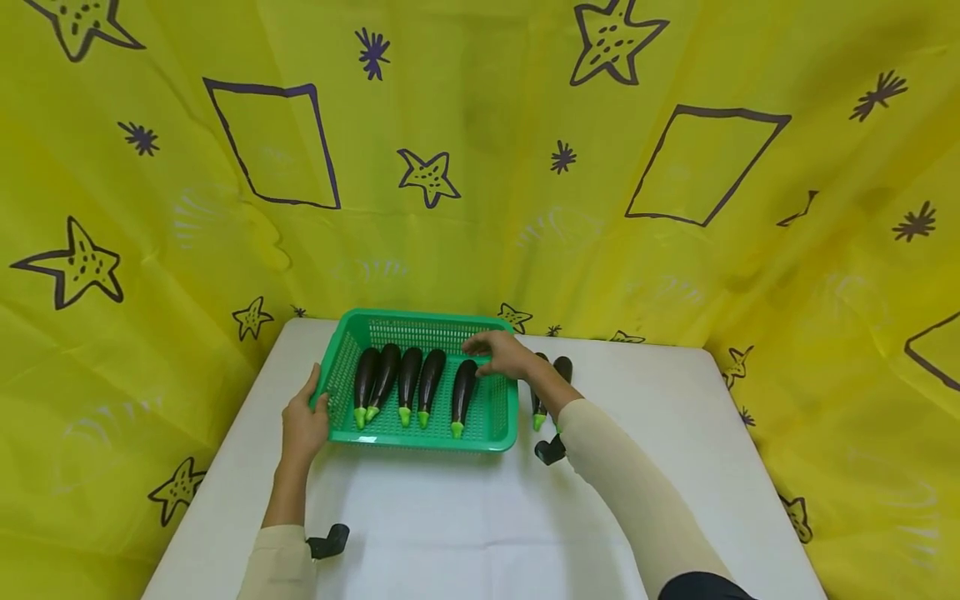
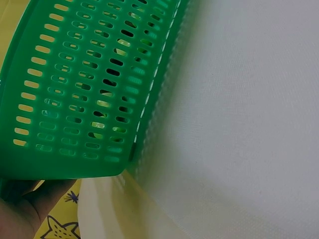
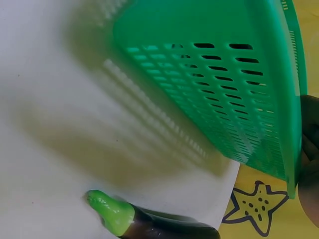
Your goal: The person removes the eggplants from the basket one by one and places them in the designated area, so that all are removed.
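Observation:
A green plastic basket (image 1: 420, 437) with slotted walls sits at the table's far side. Inside lie several dark eggplants (image 1: 408, 379) with bright green stems, four side by side at the left and one eggplant (image 1: 463, 396) apart on the right. My left hand (image 1: 306, 425) grips the basket's left rim, thumb over the edge. Over the basket's right part hovers my right hand (image 1: 501, 354), fingers loosely bent and spread, close to the blunt end of the separate eggplant. The right wrist view shows this hand (image 3: 310, 154) only partly, beyond the basket rim.
Two more eggplants lie on the white table (image 1: 420, 517) right of the basket, one eggplant (image 1: 539, 400) nearer it and another eggplant (image 1: 562, 367) partly behind my right forearm. A yellow patterned curtain (image 1: 480, 250) hangs around the table's back and sides.

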`<state>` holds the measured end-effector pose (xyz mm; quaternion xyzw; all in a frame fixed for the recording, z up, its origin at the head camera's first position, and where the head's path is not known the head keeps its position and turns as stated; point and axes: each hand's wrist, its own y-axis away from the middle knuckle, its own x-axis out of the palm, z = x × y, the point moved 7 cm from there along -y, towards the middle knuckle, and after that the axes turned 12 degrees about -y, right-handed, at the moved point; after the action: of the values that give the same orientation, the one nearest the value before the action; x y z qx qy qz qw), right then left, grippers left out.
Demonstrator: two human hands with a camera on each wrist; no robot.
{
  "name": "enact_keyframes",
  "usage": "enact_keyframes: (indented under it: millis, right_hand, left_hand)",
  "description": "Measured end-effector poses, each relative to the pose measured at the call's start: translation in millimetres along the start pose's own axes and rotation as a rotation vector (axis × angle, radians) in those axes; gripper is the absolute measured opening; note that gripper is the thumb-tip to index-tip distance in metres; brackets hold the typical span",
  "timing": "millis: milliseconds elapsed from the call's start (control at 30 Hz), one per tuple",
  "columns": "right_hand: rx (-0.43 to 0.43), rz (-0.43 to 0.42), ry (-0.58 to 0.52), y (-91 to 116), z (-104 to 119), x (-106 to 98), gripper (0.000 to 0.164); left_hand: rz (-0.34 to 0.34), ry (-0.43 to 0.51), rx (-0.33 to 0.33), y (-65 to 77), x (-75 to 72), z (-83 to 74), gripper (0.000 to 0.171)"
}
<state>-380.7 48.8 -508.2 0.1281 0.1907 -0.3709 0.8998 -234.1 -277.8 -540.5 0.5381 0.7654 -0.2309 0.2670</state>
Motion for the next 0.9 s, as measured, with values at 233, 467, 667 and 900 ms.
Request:
enact_keyframes:
  millis: [233, 467, 667, 900]
  right_hand:
    - [0.015, 0.029, 0.13, -7, 1, 3, 0.051]
    - [0.027, 0.076, 0.274, -12, 3, 9, 0.05]
    - [0.04, 0.116, 0.364, -21, 0, 15, 0.05]
    - [0.113, 0.171, 0.355, -33, -7, 19, 0.051]
  left_hand:
    - [0.009, 0.004, -0.004, 1.3, -0.2, 1.0, 0.058]
    - [0.022, 0.001, -0.01, 2.4, -0.8, 1.7, 0.058]
    - [0.022, -0.002, -0.025, 4.2, -1.6, 5.3, 0.058]
    - [0.012, 0.016, -0.016, 1.9, -0.4, 2.2, 0.057]
